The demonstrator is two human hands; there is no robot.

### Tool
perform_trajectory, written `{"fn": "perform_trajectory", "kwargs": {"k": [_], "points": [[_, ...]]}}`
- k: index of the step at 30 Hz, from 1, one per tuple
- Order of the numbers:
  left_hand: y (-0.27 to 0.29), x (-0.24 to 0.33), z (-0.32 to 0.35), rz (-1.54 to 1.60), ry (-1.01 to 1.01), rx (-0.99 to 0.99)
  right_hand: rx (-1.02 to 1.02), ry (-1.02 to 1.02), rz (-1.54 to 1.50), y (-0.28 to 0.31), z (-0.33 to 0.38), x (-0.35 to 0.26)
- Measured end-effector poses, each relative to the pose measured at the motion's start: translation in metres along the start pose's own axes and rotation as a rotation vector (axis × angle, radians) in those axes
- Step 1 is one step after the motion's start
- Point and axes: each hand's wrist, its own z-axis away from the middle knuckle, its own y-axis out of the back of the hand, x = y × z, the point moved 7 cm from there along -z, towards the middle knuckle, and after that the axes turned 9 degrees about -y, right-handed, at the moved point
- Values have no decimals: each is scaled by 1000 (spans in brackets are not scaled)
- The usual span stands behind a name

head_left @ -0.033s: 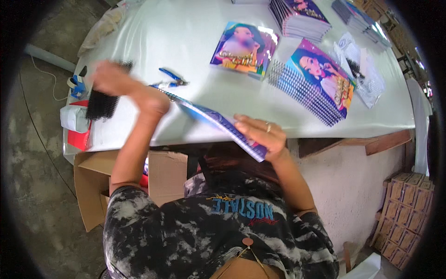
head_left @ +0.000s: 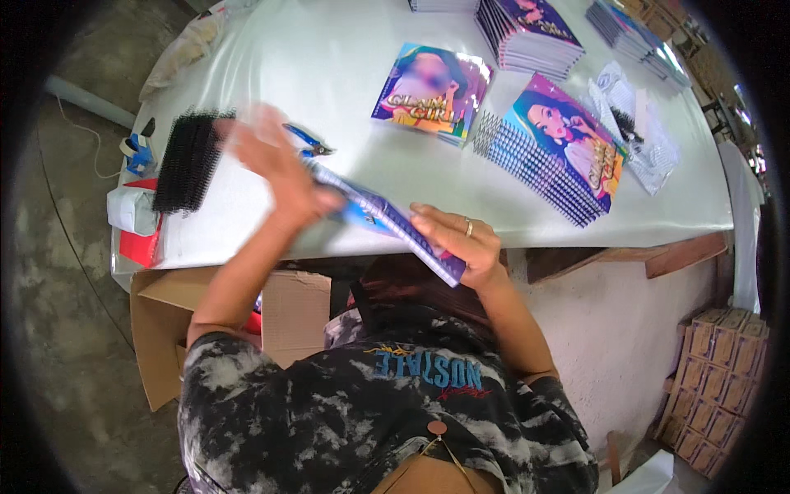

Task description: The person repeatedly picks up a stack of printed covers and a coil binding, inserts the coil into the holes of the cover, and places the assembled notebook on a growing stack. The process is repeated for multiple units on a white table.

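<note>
A thin notebook point(head_left: 395, 222) with a purple and blue cover is tilted on its edge at the table's front. My right hand point(head_left: 461, 243) is closed on its near end, fingers over the top edge. At its far end is my left hand point(head_left: 276, 165), fingers stretched out and blurred by motion, the thumb side near the notebook. A bundle of black spiral coils point(head_left: 191, 160) lies left of my left hand. Just beyond that hand sit blue-handled pliers point(head_left: 309, 142). Whether the left palm touches a coil at the notebook's end is hidden.
Several illustrated notebooks point(head_left: 429, 90) lie stacked ahead, with another pile point(head_left: 527, 37) behind. To the right, coil-bound notebooks point(head_left: 559, 148) are fanned out beside a plastic bag point(head_left: 650, 156). A blue tape dispenser point(head_left: 136, 154) sits at the left edge; an open cardboard box point(head_left: 296, 313) is below.
My left hand has moved right, from over the black coils to the notebook's far end, and its fingers have spread. My right hand keeps its hold on the notebook.
</note>
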Motion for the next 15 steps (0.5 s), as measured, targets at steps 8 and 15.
{"fn": "perform_trajectory", "kwargs": {"k": [8, 15], "points": [[42, -77, -156, -50, 123, -21, -4, 53, -87, 9, -9, 14], [2, -78, -118, 313, 496, -135, -68, -379, -200, 2, 0, 39]]}}
